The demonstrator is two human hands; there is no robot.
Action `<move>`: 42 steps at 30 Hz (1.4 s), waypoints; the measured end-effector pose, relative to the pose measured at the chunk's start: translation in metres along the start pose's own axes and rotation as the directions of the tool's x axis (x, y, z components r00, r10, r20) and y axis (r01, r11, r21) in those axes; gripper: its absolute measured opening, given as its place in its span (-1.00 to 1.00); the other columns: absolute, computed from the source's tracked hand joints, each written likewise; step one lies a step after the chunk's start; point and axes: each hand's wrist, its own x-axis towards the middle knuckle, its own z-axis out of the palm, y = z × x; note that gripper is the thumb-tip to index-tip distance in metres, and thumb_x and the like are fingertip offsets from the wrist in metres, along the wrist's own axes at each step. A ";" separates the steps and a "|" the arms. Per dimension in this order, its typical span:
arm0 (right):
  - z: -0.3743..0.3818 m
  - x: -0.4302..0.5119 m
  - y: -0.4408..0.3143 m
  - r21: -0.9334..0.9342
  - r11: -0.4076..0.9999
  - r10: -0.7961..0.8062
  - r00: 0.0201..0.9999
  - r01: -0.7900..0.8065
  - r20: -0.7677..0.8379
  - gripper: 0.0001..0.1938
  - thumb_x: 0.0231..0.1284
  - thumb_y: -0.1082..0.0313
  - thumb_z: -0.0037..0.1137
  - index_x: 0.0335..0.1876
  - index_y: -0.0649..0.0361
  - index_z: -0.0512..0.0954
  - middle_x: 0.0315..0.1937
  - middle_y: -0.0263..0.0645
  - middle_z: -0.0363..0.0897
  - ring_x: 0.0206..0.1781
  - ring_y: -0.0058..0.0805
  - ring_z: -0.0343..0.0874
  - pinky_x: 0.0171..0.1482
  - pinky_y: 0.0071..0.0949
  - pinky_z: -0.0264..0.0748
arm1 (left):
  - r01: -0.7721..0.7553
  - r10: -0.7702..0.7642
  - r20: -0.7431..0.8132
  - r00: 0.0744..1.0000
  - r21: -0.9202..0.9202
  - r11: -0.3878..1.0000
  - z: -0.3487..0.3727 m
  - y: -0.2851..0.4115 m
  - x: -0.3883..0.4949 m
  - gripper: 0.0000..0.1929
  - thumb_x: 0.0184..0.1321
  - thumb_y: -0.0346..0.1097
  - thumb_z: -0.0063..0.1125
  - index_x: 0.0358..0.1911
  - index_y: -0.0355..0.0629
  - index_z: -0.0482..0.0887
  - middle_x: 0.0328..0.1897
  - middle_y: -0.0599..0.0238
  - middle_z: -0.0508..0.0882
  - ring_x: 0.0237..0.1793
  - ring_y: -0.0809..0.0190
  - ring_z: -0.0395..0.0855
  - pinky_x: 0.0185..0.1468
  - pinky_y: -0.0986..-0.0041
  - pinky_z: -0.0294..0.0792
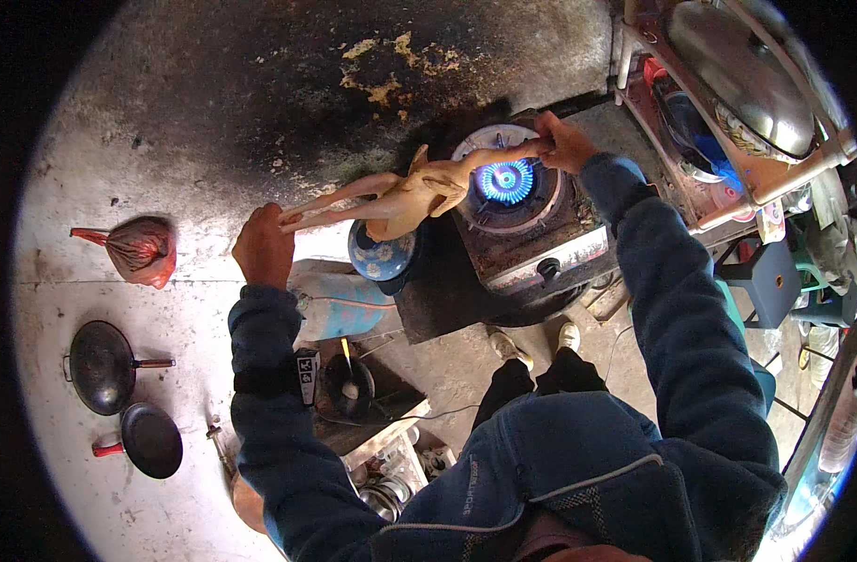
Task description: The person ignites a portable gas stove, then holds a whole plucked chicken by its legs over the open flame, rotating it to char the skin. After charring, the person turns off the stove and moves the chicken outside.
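A plucked whole bird carcass is stretched sideways between my hands. My left hand is closed on the ends of its two legs, left of the stove. At the right, my right hand grips the head end of the long neck, and the head is hidden in or behind my fingers. The neck passes over the rear part of a lit gas burner with a ring of blue flame. The bird's body hangs just left of the burner, above a blue floral pot.
A gas stove stands on a dark stand beside a gas cylinder. At the right, a rack bears a large lidded metal pan. A wok, a frying pan and a red plastic bag hang on the left wall.
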 end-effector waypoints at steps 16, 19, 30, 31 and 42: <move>0.004 -0.038 -0.011 -0.084 0.988 -0.132 0.990 0.127 -0.053 -0.37 -0.25 0.35 0.26 0.07 0.26 0.28 0.00 -0.02 0.34 0.15 -0.10 0.27 0.15 -0.28 0.25 | -0.027 0.011 -0.243 0.970 -0.063 0.998 -0.065 -0.031 -0.003 -0.79 -0.06 -0.19 0.23 -0.57 -0.15 0.54 -0.55 0.13 0.56 -0.53 0.01 0.54 -0.47 0.31 0.36; -0.015 -0.056 -0.007 -0.130 0.988 -0.107 0.971 0.080 -0.213 -0.36 -0.23 0.34 0.26 0.09 0.26 0.28 0.03 -0.02 0.33 0.14 -0.12 0.29 0.16 -0.29 0.23 | -0.066 0.028 -0.274 0.961 -0.131 0.989 -0.066 -0.027 -0.001 -0.78 -0.08 -0.19 0.26 -0.56 -0.15 0.54 -0.56 0.13 0.56 -0.55 0.01 0.53 -0.49 0.33 0.35; -0.052 -0.190 -0.004 0.118 0.992 0.100 0.891 -0.053 -0.443 -0.54 -0.08 0.49 0.13 0.02 0.28 0.30 -0.06 -0.15 0.40 0.04 -0.37 0.39 0.08 -0.43 0.28 | -0.088 0.067 -0.293 0.954 -0.059 0.994 -0.054 -0.023 0.000 -0.76 -0.13 -0.19 0.30 -0.59 -0.17 0.52 -0.57 0.17 0.55 -0.55 0.03 0.53 -0.50 0.32 0.35; -0.051 -0.205 -0.002 0.122 0.988 0.140 0.877 -0.094 -0.459 -0.57 -0.07 0.53 0.08 0.01 0.28 0.30 -0.07 -0.19 0.39 0.04 -0.42 0.37 0.08 -0.47 0.25 | -0.075 0.054 -0.293 0.955 -0.062 0.995 -0.053 -0.024 0.000 -0.76 -0.13 -0.19 0.30 -0.59 -0.17 0.53 -0.56 0.16 0.56 -0.55 0.03 0.53 -0.50 0.32 0.35; -0.004 -0.334 0.005 0.145 0.913 0.402 0.784 -0.381 -0.473 -0.65 -0.03 0.42 0.11 -0.07 0.18 0.36 -0.24 -0.28 0.47 -0.22 -0.47 0.47 -0.20 -0.49 0.40 | 0.011 -0.030 -0.295 0.955 -0.067 0.998 -0.053 -0.024 0.006 -0.77 -0.08 -0.14 0.26 -0.56 -0.13 0.56 -0.55 0.15 0.58 -0.56 0.04 0.57 -0.51 0.32 0.35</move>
